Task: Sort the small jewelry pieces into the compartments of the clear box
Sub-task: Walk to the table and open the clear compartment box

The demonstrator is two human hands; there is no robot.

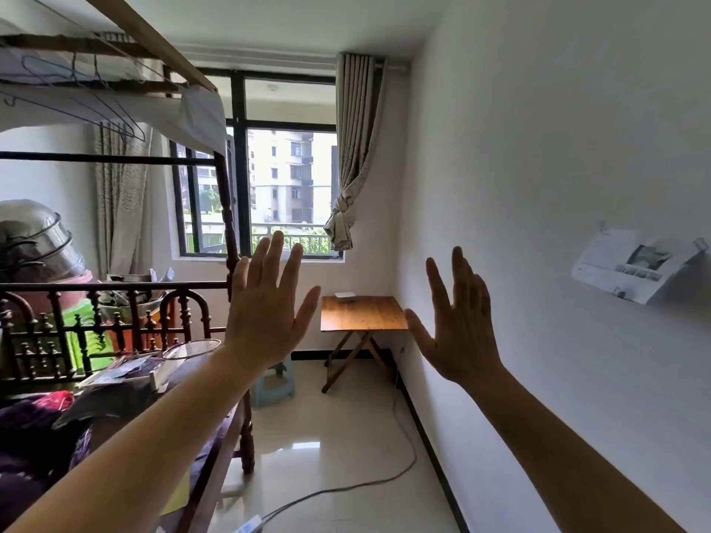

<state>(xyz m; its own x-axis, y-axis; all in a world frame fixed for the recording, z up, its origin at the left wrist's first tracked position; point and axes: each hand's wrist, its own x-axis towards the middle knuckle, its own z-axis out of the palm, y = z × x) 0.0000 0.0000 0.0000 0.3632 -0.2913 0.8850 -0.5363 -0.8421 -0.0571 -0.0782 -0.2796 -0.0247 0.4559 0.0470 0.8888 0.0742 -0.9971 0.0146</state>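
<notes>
My left hand (269, 305) and my right hand (458, 321) are raised in front of me at chest height, backs toward the camera, fingers spread, holding nothing. Between them, far across the room, a small wooden folding table (363, 315) stands in the corner under the window. A small pale box-like thing (345, 295) lies at the table's far edge, too distant to make out. No jewelry pieces can be seen from here.
A dark wooden bed frame (231, 436) piled with clutter fills the left side. A pale blue plastic stool (275, 386) stands by the bed's end. A grey cable (404, 455) runs across the tiled floor. The white wall (558, 186) is at the right.
</notes>
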